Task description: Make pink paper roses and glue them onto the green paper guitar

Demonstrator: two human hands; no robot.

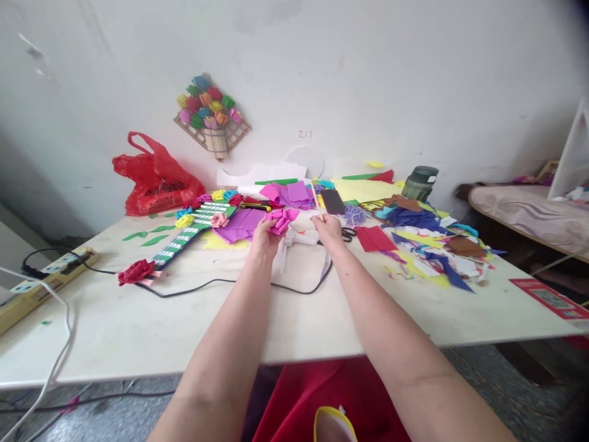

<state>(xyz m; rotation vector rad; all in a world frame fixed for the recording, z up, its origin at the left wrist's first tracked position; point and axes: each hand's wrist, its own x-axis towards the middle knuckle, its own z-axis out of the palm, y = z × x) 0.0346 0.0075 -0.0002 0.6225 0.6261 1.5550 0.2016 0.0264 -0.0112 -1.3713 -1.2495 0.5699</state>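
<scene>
Near the middle of the table, my left hand [265, 238] is closed on a magenta paper flower [280, 220]. To its right, my right hand [327, 229] grips a thin wooden stick [316, 200] that points up and away. Between and just beyond the hands lies a white glue gun [301, 236], its black cord [202, 284] looping over the table. Black-handled scissors [348, 234] rest right beside my right hand. A green and white striped strip [188, 234] with paper flowers lies to the left.
A red plastic bag [159, 178] stands at the back left. Coloured scraps [414, 221] are heaped on the right near a dark green bottle [419, 183]. A phone [332, 201] lies behind my right hand. A power strip [50, 279] sits at the left edge.
</scene>
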